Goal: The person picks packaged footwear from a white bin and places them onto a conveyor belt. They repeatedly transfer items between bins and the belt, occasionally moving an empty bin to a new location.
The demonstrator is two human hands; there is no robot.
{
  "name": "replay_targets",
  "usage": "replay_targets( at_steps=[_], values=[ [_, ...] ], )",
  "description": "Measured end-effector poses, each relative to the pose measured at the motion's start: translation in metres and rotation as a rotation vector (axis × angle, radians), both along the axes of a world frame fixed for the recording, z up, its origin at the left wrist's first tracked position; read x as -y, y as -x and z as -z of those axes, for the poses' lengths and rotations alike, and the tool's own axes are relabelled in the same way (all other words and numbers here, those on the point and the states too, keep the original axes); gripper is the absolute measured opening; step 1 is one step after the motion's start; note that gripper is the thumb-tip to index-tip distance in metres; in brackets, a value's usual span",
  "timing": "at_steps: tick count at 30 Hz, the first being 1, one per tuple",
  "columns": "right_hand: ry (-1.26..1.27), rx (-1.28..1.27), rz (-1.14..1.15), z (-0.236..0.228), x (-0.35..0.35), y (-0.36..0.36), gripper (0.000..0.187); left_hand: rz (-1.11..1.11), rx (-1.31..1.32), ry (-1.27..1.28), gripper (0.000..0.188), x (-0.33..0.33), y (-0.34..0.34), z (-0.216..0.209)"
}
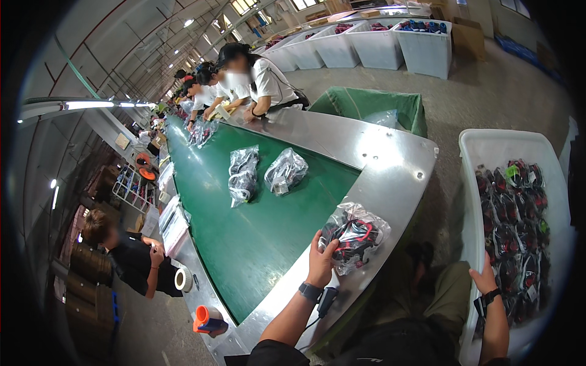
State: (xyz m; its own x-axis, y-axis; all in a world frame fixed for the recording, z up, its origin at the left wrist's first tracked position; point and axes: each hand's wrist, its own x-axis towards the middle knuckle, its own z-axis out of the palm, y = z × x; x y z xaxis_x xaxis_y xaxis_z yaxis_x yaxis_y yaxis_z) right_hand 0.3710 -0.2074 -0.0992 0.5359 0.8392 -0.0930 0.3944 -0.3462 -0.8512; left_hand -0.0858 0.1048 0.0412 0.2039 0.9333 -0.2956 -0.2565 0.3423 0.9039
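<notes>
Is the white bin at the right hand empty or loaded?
Loaded: rows of bagged shoes show inside the white bin beside the right hand.

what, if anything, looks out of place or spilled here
Nothing stands out. The left hand holds a clear bag over the metal ledge, the right hand is at the white bin, and more bags lie on the green belt.

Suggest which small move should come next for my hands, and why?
Probably, your left hand should lift the transparent plastic bag of black-and-red shoes toward the white plastic bin: the hand holds this bag's left side, and the bin, at your right hand, carries rows of similar-looking shoes.
</notes>
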Motion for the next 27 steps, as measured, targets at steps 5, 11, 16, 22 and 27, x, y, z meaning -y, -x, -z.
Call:
replay_targets(
  at_steps=[5,11,16,22,27],
  values=[
    [0.031,-0.017,-0.02,0.002,0.001,-0.003,0.084,0.078,0.123,0.114,0.075,0.008,-0.012,-0.015],
    [0.021,-0.006,-0.065,-0.015,-0.005,0.001,0.086,0.137,0.117,0.149,0.076,0.015,-0.023,-0.025],
    [0.098,-0.03,-0.113,-0.043,-0.004,-0.001,0.078,0.245,0.112,0.172,0.069,0.02,-0.034,-0.031],
    [0.117,0.143,0.01,-0.082,-0.01,-0.006,0.047,0.412,0.125,0.165,0.067,0.039,-0.053,-0.05],
    [-0.019,-0.258,-0.121,-0.116,-0.025,0.008,0.044,0.73,0.166,0.152,0.083,0.062,-0.074,-0.063]
  ],
)
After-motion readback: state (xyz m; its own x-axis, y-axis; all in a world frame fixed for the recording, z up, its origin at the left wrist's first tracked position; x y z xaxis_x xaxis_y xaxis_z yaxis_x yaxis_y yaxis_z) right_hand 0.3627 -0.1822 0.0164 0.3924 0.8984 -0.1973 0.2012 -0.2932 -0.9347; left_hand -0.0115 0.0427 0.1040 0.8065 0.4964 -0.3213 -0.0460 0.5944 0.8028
